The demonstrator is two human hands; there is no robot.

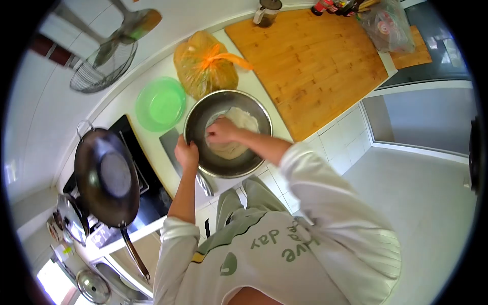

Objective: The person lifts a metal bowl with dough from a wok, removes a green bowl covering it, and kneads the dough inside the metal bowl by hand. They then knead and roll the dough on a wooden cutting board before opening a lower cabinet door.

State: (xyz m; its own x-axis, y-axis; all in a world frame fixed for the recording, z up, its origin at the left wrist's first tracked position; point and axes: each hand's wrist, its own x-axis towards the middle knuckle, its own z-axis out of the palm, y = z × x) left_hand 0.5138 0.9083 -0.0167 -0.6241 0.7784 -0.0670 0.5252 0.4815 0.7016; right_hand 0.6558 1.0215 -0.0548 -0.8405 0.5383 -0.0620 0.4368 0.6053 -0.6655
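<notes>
A steel bowl stands at the counter's front edge with pale dough and flour inside. My left hand grips the bowl's rim on its left side. Inside the bowl, my right hand is closed and pressed against the dough, its fingertips partly hidden. A cleaver lies on the counter beside the bowl, partly covered by my left hand and forearm. Next to the bowl are a green plastic basin and an orange tied plastic bag.
A large wooden board covers the right counter, with a jug, bottles and a clear bag at its back. At the left, a wok sits over the stove; a strainer hangs above.
</notes>
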